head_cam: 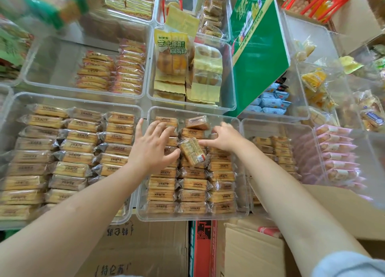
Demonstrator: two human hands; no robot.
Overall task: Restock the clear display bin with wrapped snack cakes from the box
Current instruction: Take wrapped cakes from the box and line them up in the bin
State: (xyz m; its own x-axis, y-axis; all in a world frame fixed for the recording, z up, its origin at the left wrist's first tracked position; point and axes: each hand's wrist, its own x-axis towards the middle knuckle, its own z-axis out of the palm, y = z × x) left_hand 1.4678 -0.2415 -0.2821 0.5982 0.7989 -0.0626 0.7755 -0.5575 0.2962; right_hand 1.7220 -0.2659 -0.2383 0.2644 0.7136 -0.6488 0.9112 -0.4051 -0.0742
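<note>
1. Both arms reach over the middle bin [143, 193], a clear hard-plastic tub with rounded corners in the near row of the display.
2. The left hand [153, 146] is spread wide, fingers straight and splayed, lying flat on the cakes at the bin's left column; its thumb touches the loose cake [192, 151].
3. The right hand [221, 138] has its fingers curled down onto the stock in the right column. Its thumb points left, just beside the loose cake's far end; whether it pinches anything I cannot tell.
4. That loose cake lies tilted across the rows between the two hands, label side up, with a small barcode patch at its near end.
5. The cakes [192, 195] are small golden-brown bars in shiny clear wrappers with crimped ends, packed in three neat columns that fill most of the bin.
6. One darker cake [196, 122] sits askew near the far wall.
7. The cardboard box [252, 253] stands below the bin's near edge, right of centre, flap open.
8. A green carton [258, 54] leans over the far bins.
</note>
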